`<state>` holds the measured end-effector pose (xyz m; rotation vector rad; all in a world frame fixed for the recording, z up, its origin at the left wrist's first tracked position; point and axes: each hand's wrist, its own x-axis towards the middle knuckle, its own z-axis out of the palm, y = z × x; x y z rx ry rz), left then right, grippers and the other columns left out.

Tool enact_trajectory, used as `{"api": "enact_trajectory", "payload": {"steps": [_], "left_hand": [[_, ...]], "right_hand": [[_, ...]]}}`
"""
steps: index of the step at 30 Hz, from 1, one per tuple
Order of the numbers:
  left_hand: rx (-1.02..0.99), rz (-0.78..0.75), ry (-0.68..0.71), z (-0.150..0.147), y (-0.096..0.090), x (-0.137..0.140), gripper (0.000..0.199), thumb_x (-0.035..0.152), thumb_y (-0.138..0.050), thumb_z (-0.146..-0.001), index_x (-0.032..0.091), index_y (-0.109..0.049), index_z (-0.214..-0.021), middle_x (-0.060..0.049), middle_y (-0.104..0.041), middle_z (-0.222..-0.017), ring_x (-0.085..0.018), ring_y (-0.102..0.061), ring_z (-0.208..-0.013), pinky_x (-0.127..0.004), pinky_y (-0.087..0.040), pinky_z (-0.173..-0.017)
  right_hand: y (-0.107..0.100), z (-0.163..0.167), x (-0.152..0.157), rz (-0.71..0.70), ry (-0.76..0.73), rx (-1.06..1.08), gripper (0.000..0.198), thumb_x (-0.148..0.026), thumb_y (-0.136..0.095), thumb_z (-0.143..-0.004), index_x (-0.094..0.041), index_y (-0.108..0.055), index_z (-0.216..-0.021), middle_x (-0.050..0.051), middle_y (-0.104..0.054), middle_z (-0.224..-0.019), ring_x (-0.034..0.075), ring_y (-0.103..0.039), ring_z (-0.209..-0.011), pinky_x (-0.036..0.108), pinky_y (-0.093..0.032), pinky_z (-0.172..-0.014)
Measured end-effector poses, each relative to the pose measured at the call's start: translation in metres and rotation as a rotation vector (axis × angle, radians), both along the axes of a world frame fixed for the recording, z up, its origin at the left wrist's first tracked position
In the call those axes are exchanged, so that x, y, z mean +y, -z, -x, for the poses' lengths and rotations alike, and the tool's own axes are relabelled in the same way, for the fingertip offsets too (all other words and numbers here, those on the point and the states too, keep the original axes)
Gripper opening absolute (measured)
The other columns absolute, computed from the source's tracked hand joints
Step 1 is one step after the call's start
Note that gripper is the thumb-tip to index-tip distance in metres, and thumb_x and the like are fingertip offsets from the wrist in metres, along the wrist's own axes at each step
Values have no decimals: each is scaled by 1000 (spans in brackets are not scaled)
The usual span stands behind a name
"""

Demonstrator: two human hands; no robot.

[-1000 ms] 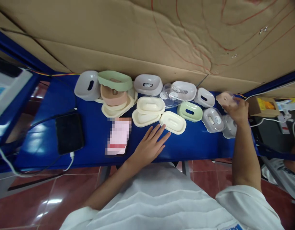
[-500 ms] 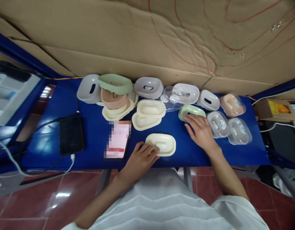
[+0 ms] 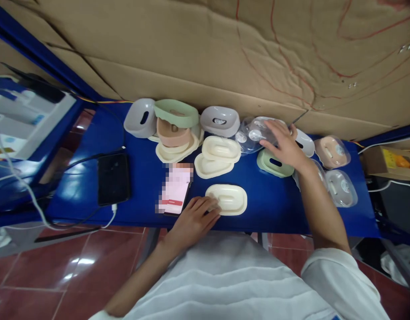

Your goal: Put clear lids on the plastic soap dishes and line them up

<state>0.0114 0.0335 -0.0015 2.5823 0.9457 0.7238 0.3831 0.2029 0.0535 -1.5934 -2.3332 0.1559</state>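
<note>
My left hand point(image 3: 195, 217) lies at the near edge of the blue table point(image 3: 141, 186), fingers curled on the left end of a cream soap-dish tray point(image 3: 230, 200). My right hand point(image 3: 282, 144) reaches to the back of the table with fingers spread, its fingertips on a pile of clear lids point(image 3: 248, 132) and a grey dish beneath them. A green soap dish point(image 3: 273, 163) sits right under that wrist. Two more cream trays point(image 3: 221, 148) lie stacked between the hands.
At the back left stands a heap of grey, green, pink and cream dishes point(image 3: 171, 133), with another grey dish point(image 3: 220, 120) beside it. Lidded dishes point(image 3: 331, 152) sit at the right. A black phone point(image 3: 113, 178) on a cable and a lit phone point(image 3: 176, 189) lie left. Cardboard point(image 3: 225, 53) walls the back.
My right hand left the pink lidded dish at the far right, passed over the green dish and now reaches the clear lids. My left hand pulled a cream tray to the near edge.
</note>
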Motion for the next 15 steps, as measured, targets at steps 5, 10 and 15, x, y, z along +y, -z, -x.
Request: {"api": "enact_trajectory", "payload": {"steps": [5,10,15], "left_hand": [[-38,5,1,1,3,2,14,15,-66,-104,18,-70,-117,-10,-74,-123,-26,-70,-114,-41,-54,-96],[-24,-15,48,-1,1,5,11,17,-66,-105,17,-69,-116,-8,-76,-114,-25,-71,-109,-41,-53,-93],[-22,-16,35,0,-2,4,10,18,-66,-106,18,-69,-115,-8,-76,-112,-24,-72,-106,-39,-53,-91]], "right_hand": [[6,45,-55,-197,-156,28,41,-25,-43,-112,-28,-67,-145,10,-72,-145,29,-61,-142,55,-39,-122],[30,96,-79,-106,-301,-80,37,-28,-51,-112,-21,-67,-145,12,-75,-139,28,-67,-129,46,-48,-111],[41,117,-58,-84,-164,-33,34,-35,-55,-112,-19,-72,-137,13,-78,-127,29,-70,-118,45,-48,-100]]}}
